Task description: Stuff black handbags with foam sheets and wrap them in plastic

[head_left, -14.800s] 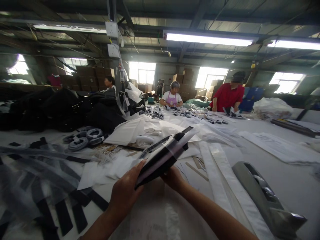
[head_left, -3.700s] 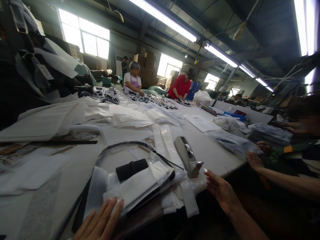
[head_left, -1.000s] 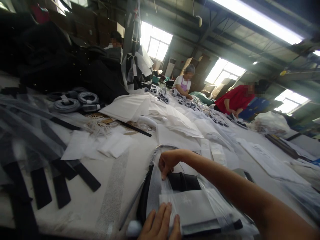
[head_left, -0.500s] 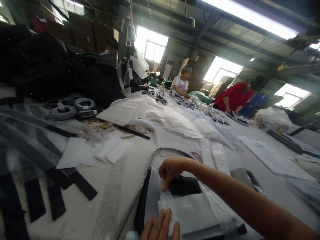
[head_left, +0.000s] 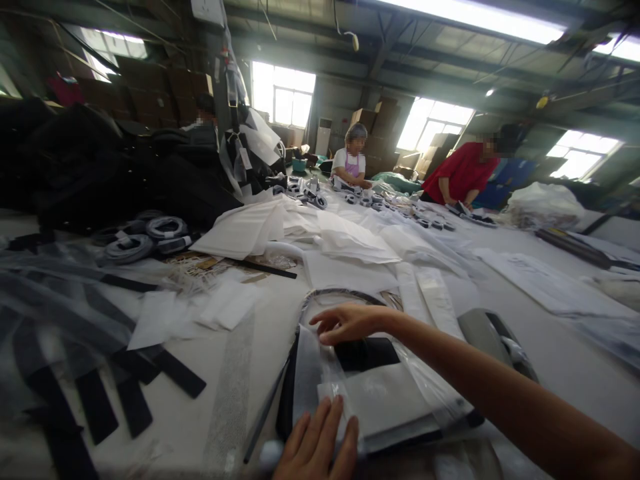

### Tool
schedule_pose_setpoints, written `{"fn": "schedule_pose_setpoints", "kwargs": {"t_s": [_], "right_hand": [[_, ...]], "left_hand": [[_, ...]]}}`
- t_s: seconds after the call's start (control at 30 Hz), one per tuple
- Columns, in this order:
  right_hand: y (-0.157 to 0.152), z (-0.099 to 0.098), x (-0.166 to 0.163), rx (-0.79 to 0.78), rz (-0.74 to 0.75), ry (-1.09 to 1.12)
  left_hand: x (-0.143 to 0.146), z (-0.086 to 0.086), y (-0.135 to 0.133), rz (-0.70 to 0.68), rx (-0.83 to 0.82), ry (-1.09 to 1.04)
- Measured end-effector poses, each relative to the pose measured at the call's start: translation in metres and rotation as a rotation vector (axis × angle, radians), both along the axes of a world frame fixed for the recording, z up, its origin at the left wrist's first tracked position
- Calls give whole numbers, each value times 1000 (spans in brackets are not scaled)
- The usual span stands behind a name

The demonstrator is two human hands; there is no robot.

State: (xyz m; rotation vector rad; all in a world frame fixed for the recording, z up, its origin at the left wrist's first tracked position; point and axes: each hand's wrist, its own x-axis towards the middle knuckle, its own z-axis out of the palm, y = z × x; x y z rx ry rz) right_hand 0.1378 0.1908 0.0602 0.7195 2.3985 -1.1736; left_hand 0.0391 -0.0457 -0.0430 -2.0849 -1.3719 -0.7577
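Observation:
Right in front of me lies a black bag-like item [head_left: 367, 355] with white sheet padding [head_left: 387, 402] on it and clear plastic film [head_left: 425, 373] over part of it. A dark looped cord or handle [head_left: 345, 291] arches from its far side. My left hand [head_left: 320, 440] rests flat with fingers spread on the near left of the padding and film. Above the far left part of the item is my right hand [head_left: 350, 321], its fingers apart and holding nothing I can see. Whether its fingertips touch the film is unclear.
Left are black strips [head_left: 137, 400] in clear sleeves and coiled grey cords [head_left: 130, 247]. White sheets [head_left: 350, 237] pile up beyond the item. A grey tape dispenser-like object [head_left: 493, 340] sits right. Two people work across the table; another person is partly hidden far left.
My right hand has let go of the film edge it pinched, lifting a little away with its fingers opening. My left hand stays on the item. The view has turned slightly.

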Motion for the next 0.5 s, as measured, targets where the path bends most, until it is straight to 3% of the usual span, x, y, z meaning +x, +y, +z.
{"fn": "schedule_pose_setpoints", "kwargs": {"t_s": [0.1,0.2,0.5], "right_hand": [[-25,6,15,109,97,19],[-36,-2,18,192,85,25],[-19,-13,12,130,37,-1]], "left_hand": [[-3,1,-1,-16,27,21],[-3,1,-3,-15,0,-13],[-7,4,-6,-75,-63,33]]}}
